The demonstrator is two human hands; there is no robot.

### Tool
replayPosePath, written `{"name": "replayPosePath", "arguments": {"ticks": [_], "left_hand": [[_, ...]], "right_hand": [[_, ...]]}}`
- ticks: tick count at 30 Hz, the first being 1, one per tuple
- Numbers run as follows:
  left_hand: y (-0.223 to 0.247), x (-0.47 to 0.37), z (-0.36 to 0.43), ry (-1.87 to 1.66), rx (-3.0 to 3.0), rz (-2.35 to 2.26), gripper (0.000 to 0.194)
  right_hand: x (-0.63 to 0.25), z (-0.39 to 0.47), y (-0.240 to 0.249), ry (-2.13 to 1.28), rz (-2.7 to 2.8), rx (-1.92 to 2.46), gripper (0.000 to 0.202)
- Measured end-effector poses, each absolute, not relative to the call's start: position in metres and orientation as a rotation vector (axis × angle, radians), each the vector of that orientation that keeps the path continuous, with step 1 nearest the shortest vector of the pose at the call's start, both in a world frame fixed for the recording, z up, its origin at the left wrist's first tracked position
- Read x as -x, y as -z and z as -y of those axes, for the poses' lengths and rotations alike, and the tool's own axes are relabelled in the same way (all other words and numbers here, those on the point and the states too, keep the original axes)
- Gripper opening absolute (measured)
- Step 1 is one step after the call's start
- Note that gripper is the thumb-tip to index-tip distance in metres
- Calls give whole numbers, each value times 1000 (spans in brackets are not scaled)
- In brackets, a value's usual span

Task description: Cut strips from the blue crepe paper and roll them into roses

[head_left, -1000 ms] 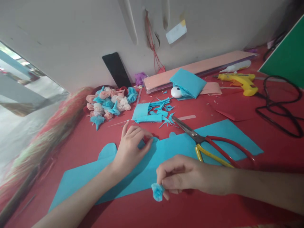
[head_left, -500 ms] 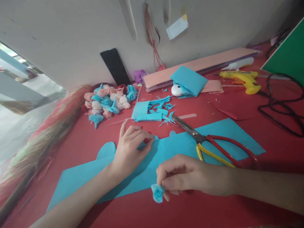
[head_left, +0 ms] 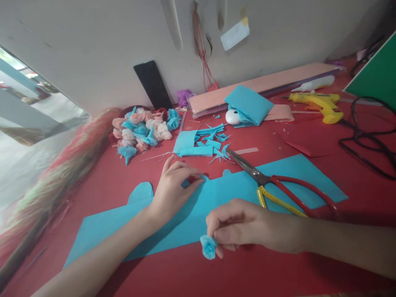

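My right hand (head_left: pixel 244 227) pinches a small blue paper rose (head_left: pixel 208 247) between thumb and fingers, its head hanging toward the front of the red table. Farther forward, my left hand (head_left: pixel 173 192) has thumb and forefinger brought together at a small rounded blue paper piece (head_left: pixel 204 178). That piece lies by the back edge of a long blue paper sheet (head_left: pixel 176 235). A larger rounded blue cutout (head_left: pixel 140 192) shows left of this hand, and a small one (head_left: pixel 227 172) to its right. Scissors (head_left: pixel 258 177) with red and yellow handles lie partly open across the sheet.
Behind the hands are a heap of paper roses (head_left: pixel 140 130), blue scraps (head_left: pixel 194 144) and a folded blue packet (head_left: pixel 249 105). A yellow glue gun (head_left: pixel 328 107) with a black cord (head_left: pixel 355 132) lies at right. Along the left runs a feathery duster (head_left: pixel 62 189).
My left fingertips have closed together at the small blue paper piece. My right hand keeps the rose in nearly the same place, and the view has shifted slightly.
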State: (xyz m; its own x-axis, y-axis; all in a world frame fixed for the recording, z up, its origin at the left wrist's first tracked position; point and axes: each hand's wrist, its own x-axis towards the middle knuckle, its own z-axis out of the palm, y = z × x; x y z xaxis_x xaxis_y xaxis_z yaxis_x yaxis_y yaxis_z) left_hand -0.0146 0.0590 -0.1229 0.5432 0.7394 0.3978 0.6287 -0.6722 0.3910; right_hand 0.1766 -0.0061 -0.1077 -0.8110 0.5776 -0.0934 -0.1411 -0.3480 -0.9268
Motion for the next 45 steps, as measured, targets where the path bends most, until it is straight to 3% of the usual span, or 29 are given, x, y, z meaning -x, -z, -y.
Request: {"name": "replayPosePath", "arguments": {"ticks": [27, 36, 45], "left_hand": [[111, 20, -61, -845, -1997, -1311, 14], [118, 21, -62, -751, -2094, -1253, 21], [117, 17, -59, -751, -2394, -1137, 9]], "right_hand": [[-174, 6, 108, -2198, 1457, 596, 35], [-176, 6, 109, -2180, 1480, 595, 38], [-175, 7, 108, -2172, 1481, 592, 38]]}}
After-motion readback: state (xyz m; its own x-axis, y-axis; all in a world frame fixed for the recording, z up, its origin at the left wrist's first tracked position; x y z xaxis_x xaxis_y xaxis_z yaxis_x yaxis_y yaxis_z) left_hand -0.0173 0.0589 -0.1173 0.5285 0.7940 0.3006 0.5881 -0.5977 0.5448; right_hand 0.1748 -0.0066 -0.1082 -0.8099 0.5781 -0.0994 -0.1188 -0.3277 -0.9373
